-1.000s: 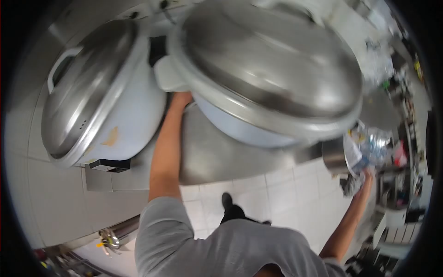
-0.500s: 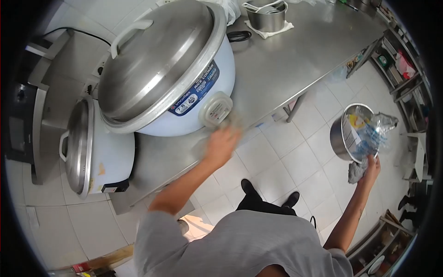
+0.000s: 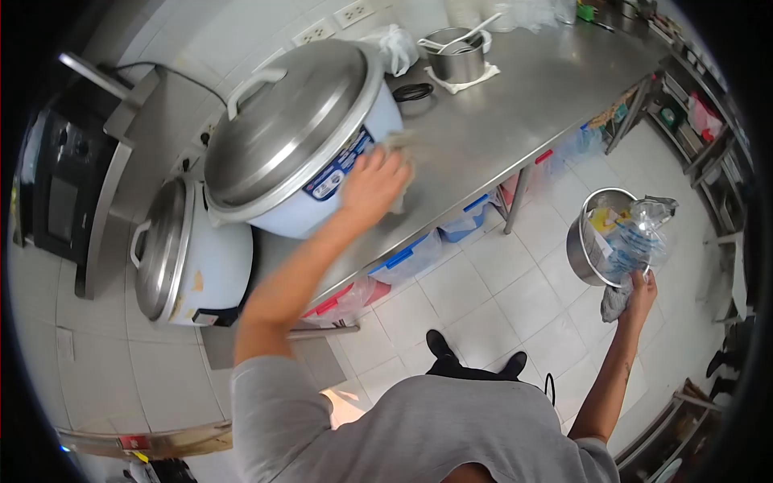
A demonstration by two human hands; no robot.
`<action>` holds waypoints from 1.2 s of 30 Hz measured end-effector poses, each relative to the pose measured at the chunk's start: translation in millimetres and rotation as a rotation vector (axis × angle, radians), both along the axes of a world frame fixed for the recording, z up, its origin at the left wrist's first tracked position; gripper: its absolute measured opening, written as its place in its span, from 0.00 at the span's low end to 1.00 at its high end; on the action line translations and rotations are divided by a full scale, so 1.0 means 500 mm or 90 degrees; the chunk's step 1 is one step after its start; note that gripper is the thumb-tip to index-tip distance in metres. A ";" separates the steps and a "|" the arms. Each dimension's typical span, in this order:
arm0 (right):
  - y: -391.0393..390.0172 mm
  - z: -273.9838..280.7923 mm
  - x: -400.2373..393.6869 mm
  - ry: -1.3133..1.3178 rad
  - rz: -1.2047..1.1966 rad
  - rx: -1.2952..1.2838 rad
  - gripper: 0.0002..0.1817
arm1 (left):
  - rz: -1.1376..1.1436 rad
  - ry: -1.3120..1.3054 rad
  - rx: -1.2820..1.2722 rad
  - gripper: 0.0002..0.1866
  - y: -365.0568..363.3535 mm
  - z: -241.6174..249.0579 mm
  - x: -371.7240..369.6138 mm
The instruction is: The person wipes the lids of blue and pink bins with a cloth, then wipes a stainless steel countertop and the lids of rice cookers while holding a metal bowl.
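My left hand (image 3: 376, 185) is at the front of a large rice cooker (image 3: 278, 221), which has a domed metal lid (image 3: 286, 121) and a blue label. A blurred, pale beige cloth (image 3: 400, 143) shows under and past its bent fingers, against the cooker's side. The cooker's control panel is hidden behind hand and cloth. Out to the right, my right hand (image 3: 642, 296) grips the rim of a steel pot (image 3: 586, 249) above the floor. Crumpled clear plastic wrapping (image 3: 636, 241) fills the pot. Grey crumpled material (image 3: 615, 303) hangs beside those fingers.
A second rice cooker (image 3: 217, 262) stands at the left. On the steel table (image 3: 515, 105), a small pot (image 3: 459, 60) with utensils rests on a white cloth. Lidded plastic bins (image 3: 411, 259) sit beneath the table. Shelves (image 3: 684, 121) line the right side.
My left hand has moved up the cooker's side with the cloth, now covering the control panel and part of the label. The view has shifted slightly; my right hand still holds the pot.
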State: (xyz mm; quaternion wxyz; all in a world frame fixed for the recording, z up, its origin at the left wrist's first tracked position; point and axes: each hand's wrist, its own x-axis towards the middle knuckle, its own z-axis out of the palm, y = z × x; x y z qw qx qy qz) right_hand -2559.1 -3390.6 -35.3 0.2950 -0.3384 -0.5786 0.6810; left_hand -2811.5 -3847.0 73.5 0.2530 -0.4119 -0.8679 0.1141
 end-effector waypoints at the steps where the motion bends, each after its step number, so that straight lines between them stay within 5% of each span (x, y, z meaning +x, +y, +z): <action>1: 0.011 -0.020 0.004 0.002 -0.009 -0.005 0.11 | -0.029 0.029 -0.019 0.17 -0.029 0.008 0.013; 5: 0.039 -0.049 0.013 -0.011 -0.057 -0.025 0.10 | -0.010 0.077 -0.041 0.14 -0.054 0.013 0.032; 9: 0.062 -0.046 0.033 -0.030 -0.067 -0.008 0.11 | 0.048 -0.101 -0.040 0.22 -0.046 0.047 0.039; 12: 0.093 -0.082 0.060 -0.055 -0.092 0.009 0.15 | 0.095 -0.001 -0.005 0.31 -0.049 0.146 0.093; 15: 0.100 -0.099 0.086 -0.069 -0.157 0.021 0.14 | 0.209 0.097 0.110 0.37 -0.089 0.225 0.035; 17: 0.081 -0.115 0.068 -0.054 -0.158 0.035 0.18 | 0.227 0.017 0.201 0.40 -0.095 0.245 -0.077; 21: -0.007 -0.076 0.025 -0.067 -0.169 0.068 0.13 | 0.238 -0.142 0.193 0.31 0.032 0.289 -0.305; 26: -0.061 -0.060 -0.024 0.007 -0.076 -0.020 0.11 | 0.075 -0.120 0.088 0.22 -0.033 0.282 -0.141; 29: -0.069 -0.074 -0.027 0.023 -0.105 -0.034 0.11 | 0.061 -0.041 0.053 0.27 -0.115 0.262 0.024; 32: -0.096 -0.078 -0.049 0.032 -0.145 -0.032 0.11 | 0.046 0.021 -0.035 0.26 -0.082 0.245 0.025; 36: -0.143 -0.068 -0.082 0.034 -0.152 -0.055 0.08 | 0.013 0.129 -0.195 0.12 0.078 0.170 -0.164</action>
